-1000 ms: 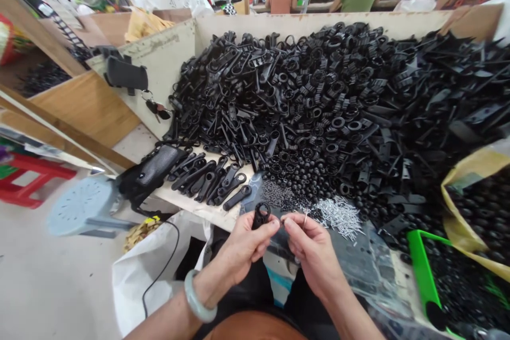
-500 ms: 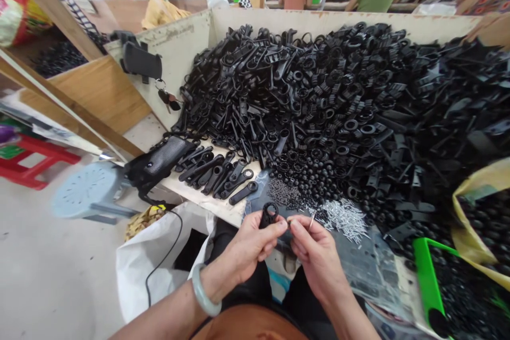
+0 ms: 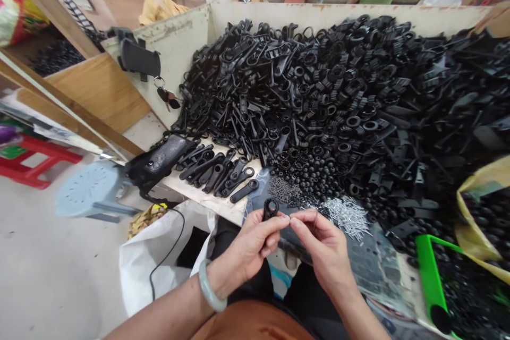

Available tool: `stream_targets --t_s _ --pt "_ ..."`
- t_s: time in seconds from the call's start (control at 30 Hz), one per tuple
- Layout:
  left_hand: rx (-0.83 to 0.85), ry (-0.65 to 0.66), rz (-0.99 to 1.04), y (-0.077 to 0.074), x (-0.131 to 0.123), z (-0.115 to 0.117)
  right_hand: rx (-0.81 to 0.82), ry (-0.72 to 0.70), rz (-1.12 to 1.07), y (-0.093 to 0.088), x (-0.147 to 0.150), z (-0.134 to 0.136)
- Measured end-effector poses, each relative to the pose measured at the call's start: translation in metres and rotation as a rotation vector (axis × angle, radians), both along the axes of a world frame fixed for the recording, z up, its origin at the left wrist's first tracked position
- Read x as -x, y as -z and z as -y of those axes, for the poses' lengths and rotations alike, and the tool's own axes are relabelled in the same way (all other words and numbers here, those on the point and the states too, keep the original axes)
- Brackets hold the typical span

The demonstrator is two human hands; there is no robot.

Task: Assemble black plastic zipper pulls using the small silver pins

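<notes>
Pins (image 3: 347, 217), silver and loosely heaped, lie on a dark sheet (image 3: 374, 257) in the head view. Behind them rises a broad pile of black plastic parts (image 3: 319, 79); black balls (image 3: 319, 172) spread just behind and left of them. Right of the pins stands a green tray (image 3: 429, 271); well left of them lies a row of black levers (image 3: 219, 170). The ringed black piece (image 3: 271, 208), notched around its opening, is near the pins on their left, gripped upright by the curled left hand (image 3: 253, 244). The right hand (image 3: 326, 247), nearest the pins, pinches thumb to forefinger; I cannot tell on what. Fingers hide the piece's lower end; the tray is cut off.
</notes>
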State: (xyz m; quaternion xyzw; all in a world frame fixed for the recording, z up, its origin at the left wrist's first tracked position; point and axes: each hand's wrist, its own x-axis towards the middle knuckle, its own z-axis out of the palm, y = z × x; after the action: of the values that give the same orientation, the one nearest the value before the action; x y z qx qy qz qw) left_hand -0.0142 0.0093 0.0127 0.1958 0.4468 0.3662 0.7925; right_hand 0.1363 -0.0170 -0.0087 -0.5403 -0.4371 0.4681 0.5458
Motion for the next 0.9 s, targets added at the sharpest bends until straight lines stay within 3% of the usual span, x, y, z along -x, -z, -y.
stream_targets --t_s 0.2,0.37,0.57,0.7,0.9 --pt "0.17 0.07 0.16 -0.002 -0.006 -0.005 -0.218 -0.071 0.379 -0.007 -0.016 0.0" --pt "0.225 0.093 0.193 0.0 -0.011 -0.004 -0.355 -0.054 0.523 -0.008 -0.022 0.001" --pt "0.138 0.131 0.063 -0.006 -0.015 -0.002 -0.36 -0.024 0.531 -0.003 -0.02 0.003" --pt "0.081 0.231 0.06 -0.013 -0.008 -0.002 -0.341 -0.011 0.547 0.0 -0.024 0.005" --pt "-0.031 0.322 0.029 -0.011 0.002 0.001 -0.407 -0.112 0.669 0.002 -0.031 0.006"
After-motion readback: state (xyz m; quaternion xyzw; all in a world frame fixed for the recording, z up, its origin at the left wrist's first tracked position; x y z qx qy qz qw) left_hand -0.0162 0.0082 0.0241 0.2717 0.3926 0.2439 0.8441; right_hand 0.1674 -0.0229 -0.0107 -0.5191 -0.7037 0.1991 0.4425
